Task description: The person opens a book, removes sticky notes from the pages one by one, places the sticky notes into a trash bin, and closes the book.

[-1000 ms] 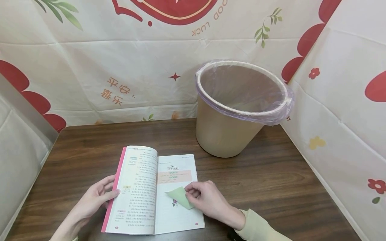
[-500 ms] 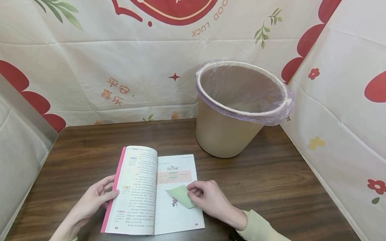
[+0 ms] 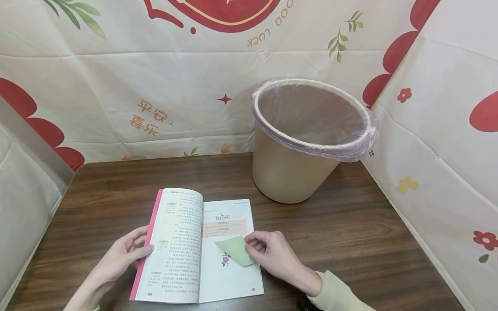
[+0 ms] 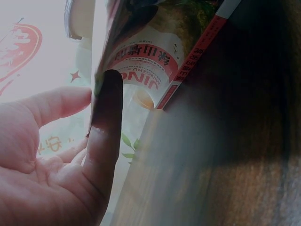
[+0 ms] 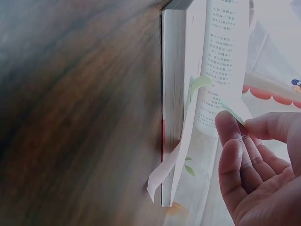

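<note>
An open book (image 3: pixel 177 250) with a pink cover edge lies on the brown table. My left hand (image 3: pixel 123 255) grips its left edge, thumb on the page side and fingers behind the cover, as the left wrist view shows the printed cover (image 4: pixel 150 61). Over the right page, my right hand (image 3: pixel 276 255) pinches the right side of a light green paper note (image 3: pixel 236 250) between thumb and index finger. The note is tilted and curled above a small printed purple flower (image 3: pixel 225 259). Whether its far side still touches the page, I cannot tell.
Behind the book, to the right, stands a beige bin (image 3: pixel 288 172) lined with a thin purple plastic bag (image 3: pixel 350 154). A pale paper strip (image 5: pixel 162 173) sticks out of the book's page edge. Printed white cloth (image 3: pixel 186 95) hangs around the table (image 3: pixel 342 220).
My right hand has moved slightly to the right, drawing the green note with it and showing more of the printed flower. My left hand and the book stay put.
</note>
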The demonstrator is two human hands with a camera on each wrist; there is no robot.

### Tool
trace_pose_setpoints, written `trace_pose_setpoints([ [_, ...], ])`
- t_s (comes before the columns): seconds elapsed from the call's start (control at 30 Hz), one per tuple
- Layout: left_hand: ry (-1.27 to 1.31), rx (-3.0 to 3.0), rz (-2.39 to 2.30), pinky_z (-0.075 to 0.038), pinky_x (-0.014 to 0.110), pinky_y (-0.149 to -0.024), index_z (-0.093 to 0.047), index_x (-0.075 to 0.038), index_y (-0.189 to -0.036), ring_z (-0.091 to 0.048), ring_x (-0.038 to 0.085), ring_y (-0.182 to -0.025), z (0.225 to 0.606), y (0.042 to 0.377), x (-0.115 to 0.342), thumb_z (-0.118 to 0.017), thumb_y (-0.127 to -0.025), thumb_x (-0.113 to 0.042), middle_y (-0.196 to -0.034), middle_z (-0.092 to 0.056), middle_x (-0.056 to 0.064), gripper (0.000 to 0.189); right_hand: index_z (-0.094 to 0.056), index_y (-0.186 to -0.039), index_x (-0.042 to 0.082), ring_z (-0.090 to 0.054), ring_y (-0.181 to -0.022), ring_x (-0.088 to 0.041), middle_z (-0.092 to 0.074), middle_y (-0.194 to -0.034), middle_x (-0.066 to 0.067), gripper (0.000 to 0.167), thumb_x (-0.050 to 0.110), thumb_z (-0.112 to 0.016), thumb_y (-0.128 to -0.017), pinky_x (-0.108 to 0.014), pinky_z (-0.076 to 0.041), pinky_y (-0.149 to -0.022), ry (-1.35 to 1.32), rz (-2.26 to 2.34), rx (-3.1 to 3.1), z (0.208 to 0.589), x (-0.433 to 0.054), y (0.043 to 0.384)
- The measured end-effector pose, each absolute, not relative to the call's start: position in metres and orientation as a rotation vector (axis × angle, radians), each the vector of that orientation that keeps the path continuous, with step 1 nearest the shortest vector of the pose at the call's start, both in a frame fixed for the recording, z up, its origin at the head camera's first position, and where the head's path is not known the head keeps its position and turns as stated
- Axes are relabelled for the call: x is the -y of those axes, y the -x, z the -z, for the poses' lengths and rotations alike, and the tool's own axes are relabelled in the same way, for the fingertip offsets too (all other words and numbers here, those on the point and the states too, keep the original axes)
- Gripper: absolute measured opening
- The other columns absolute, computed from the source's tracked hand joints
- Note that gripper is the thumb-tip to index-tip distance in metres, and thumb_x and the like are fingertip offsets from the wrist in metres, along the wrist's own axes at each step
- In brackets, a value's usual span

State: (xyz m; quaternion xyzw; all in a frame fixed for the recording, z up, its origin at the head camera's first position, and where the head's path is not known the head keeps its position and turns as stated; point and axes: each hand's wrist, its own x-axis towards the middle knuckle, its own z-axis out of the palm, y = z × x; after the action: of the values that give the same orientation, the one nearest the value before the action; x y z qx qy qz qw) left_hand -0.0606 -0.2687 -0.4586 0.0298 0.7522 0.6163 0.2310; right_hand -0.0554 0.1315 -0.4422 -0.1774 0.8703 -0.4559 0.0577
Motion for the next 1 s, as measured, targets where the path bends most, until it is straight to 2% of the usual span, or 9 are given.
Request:
trace_pose_setpoints([
  [0.63,-0.119,-2.054,-1.710,-0.059,0.032,-0.066,-0.024,0.013,-0.156,-0.075,0.008,-0.086,0.458,0.061,0.270,-0.059,-0.106,-0.012,-0.110,-0.074,-0.023,0.066,-0.079,-0.099,0.004,-0.066,-0.074,0.004,-0.080,-0.085,-0.004,0.009,0.002,-0.072,-0.093,-0.019,-0.058,-0.066,0.503,1.399,-2.770,0.428,-0.153,0.063],
  [1.0,-0.122,-2.049,-1.709,-0.059,0.032,-0.067,-0.023,0.013,-0.156,-0.075,0.008,-0.087,0.458,0.061,0.270,-0.059,-0.106,-0.013,-0.110,-0.074,-0.023,0.067,-0.079,-0.096,0.005,-0.067,-0.072,0.004,-0.080,-0.082,-0.003,0.011,-0.004,-0.074,-0.091,-0.021,-0.059,-0.064,0.646,1.472,-2.910,0.408,-0.170,0.071],
])
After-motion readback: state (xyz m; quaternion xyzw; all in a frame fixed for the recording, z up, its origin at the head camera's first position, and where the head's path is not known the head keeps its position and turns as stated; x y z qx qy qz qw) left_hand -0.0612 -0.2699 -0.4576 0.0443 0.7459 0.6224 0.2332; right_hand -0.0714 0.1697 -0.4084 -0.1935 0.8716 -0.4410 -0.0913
